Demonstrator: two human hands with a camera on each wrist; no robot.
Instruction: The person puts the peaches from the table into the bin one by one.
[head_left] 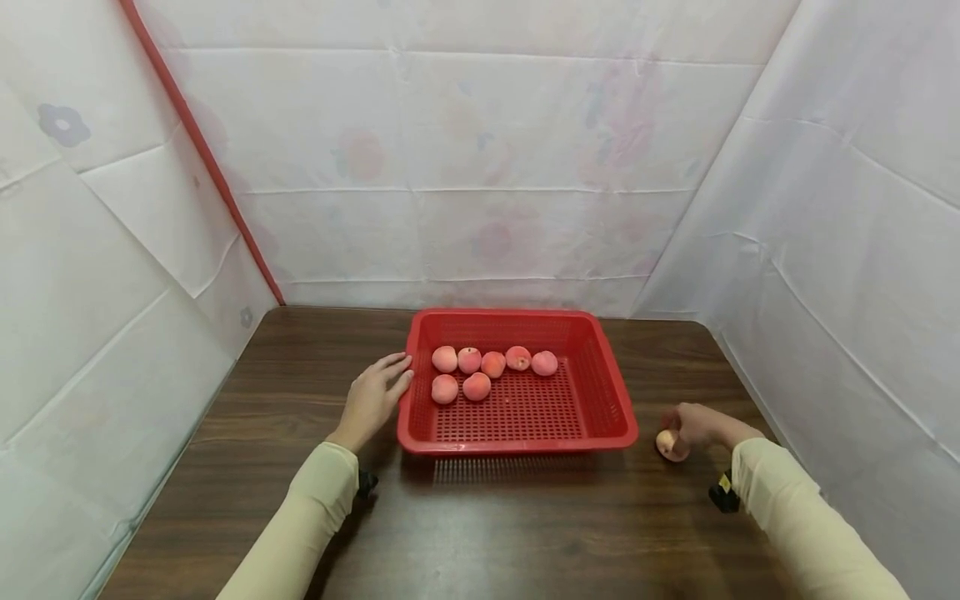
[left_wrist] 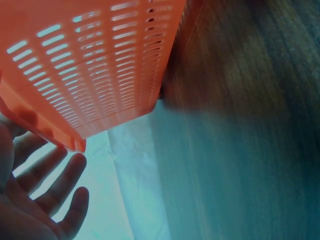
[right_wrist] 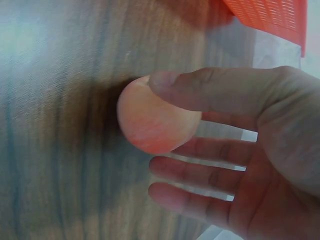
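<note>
Several pink peaches (head_left: 477,386) lie in two rows toward the far left of a red plastic basket (head_left: 517,445) with slotted walls. At the basket's left rim, my left hand (head_left: 371,398) touches the edge with fairly straight, spread fingers; the left wrist view shows the fingertips (left_wrist: 75,165) beside the lip. To the right of the basket, my right hand (head_left: 699,425) pinches a single pale yellow and pink peach (right_wrist: 155,120) between thumb and fingers, low over the table. Two of that hand's fingers extend below the fruit in the right wrist view.
The basket stands near the far middle of a dark wood-grain table (head_left: 480,533). Pale floral sheeting (head_left: 465,167) hangs behind and along both sides. A red strip (head_left: 202,150) runs down the back left corner.
</note>
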